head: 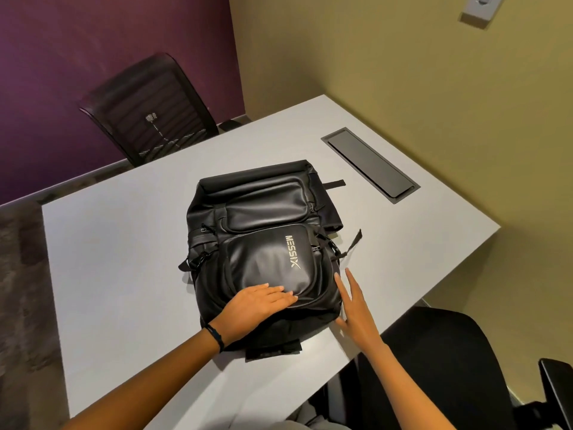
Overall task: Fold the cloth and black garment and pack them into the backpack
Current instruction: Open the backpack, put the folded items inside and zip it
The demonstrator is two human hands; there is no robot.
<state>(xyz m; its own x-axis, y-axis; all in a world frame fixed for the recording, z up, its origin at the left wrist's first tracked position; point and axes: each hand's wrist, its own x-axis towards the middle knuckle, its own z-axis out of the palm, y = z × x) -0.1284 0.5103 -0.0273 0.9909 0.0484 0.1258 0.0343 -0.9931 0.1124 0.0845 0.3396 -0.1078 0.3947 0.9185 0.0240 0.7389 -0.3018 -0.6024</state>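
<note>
The backpack (pixel 263 218) lies flat, front up, in the middle of the table (pixel 124 243), its top toward the far side. The left hand (pixel 257 308) rests flat on the near front pocket, fingers (pixel 279 293) straight and together, holding nothing. The right hand (pixel 356 315) lies against the pack's near right corner, fingers (pixel 350 287) straight and slightly spread. Bare tabletop stretches wide to the left. To the right there is a narrower strip before the table's edge. A hatch (pixel 370 164) sits far right, apart from the pack. One chair (pixel 148 110) stands beyond the far edge, and another (pixel 434 352) at the near right.
</note>
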